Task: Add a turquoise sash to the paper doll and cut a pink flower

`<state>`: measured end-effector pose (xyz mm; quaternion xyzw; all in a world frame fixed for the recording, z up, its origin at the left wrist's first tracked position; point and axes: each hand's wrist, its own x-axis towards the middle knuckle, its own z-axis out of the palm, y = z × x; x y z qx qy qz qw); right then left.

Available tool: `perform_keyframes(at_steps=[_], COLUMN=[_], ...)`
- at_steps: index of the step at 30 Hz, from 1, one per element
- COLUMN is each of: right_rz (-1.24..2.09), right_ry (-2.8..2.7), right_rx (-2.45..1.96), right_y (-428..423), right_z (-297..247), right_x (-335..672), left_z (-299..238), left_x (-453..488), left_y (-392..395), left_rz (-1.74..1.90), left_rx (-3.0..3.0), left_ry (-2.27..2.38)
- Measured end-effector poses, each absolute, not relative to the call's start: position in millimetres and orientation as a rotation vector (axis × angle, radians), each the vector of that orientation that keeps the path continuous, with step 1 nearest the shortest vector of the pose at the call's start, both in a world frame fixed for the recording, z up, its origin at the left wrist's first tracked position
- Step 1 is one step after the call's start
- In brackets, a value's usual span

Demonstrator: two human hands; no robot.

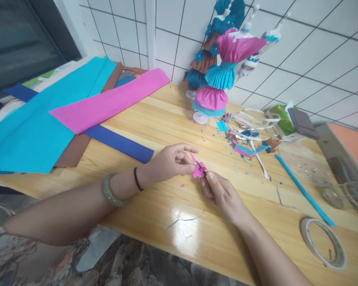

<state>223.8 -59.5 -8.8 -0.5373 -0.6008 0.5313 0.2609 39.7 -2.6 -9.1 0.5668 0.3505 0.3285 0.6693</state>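
Observation:
Between my two hands is a small pink paper piece (198, 171) with a scalloped edge. My left hand (176, 161) pinches its left side between thumb and fingers. In my right hand (219, 190) is a small pair of scissors (201, 167), their dark blades lying across the pink paper. My fingers hide most of the scissor handles. A tiny pink scrap (183, 185) lies on the wooden table (149, 210) just below the paper.
Blue paper (44, 119), a pink strip (116, 99) and a dark blue strip (119, 143) lie at left. Dolls in crepe-paper dresses (211, 97) stand at the back. Paper scraps (247, 135), a blue strip (304, 188) and a tape roll (340, 254) are at right.

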Motion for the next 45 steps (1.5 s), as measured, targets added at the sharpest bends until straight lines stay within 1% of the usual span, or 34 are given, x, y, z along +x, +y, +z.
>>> perform_keyframes(at_steps=[10,45], right_rz=[1.382,1.405], right_ry=[-1.656,-1.650], right_rx=[-1.474,-1.464], right_y=[-59.9,-60.5], right_z=[-7.7,-7.6], right_x=[222.6,224.8], left_z=[-9.4,-9.1], left_x=[40.2,39.2], left_y=[-2.7,0.0], left_rz=[0.716,0.709], left_rx=[1.242,1.236], left_ry=[0.805,0.797])
